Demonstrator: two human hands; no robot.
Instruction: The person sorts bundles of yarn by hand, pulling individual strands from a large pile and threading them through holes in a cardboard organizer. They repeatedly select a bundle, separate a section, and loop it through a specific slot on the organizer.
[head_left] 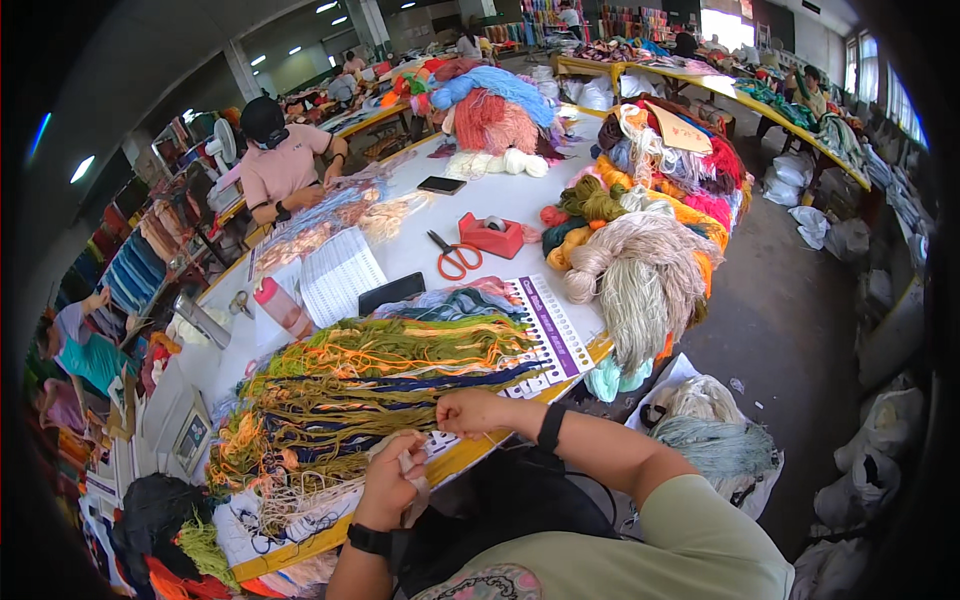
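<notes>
My left hand (388, 487) is closed around a pale cream bundle of thread (417, 500) by the table's front edge. Just right of it and a little farther in, my right hand (472, 412) has its fingers pinched together over the ends of the strands; whatever is between them is too small to make out. Beside both hands, olive, orange and navy embroidery threads (390, 350) lie spread in long rows. Their right ends meet a white and purple card with punched holes (548, 325). Loose cream strands (300, 500) lie at the near left.
Orange-handled scissors (458, 262), a red tape dispenser (490, 237), two dark phones (441, 185) and a printed sheet (340, 272) lie farther back. Heaped yarn skeins (640, 260) overhang the right edge. A person in pink (285, 165) works across the table. Bagged yarn (710, 440) stands on the floor.
</notes>
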